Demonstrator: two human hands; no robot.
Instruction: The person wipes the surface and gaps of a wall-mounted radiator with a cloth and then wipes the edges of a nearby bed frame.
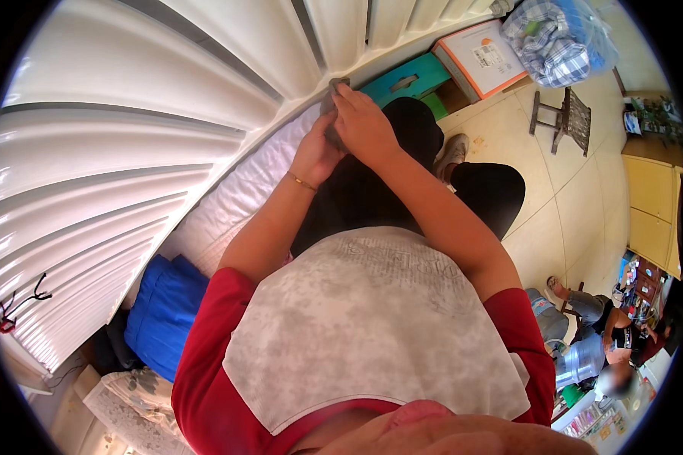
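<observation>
Both of my hands are together on a dark grey, cloth-like item point(334, 132) in front of my knee, beside the white slatted panel point(250, 132). My left hand point(319, 149) holds its lower part from the panel side. From the other side, my right hand point(359, 116) lies over it, its fingers reaching toward the upper end. The fingers cover much of the item, so its exact kind cannot be told. Under my forearm lies a pale quilted cover point(250, 176) along the panel.
Beyond my knee stand a teal box point(407, 79) and a white-and-orange cardboard box point(481, 60), near a bag of checked cloth point(552, 48). A small folding stool point(572, 122) stands on the tiles. Blue fabric point(162, 313) lies beside me. Another person point(614, 335) sits at the lower right.
</observation>
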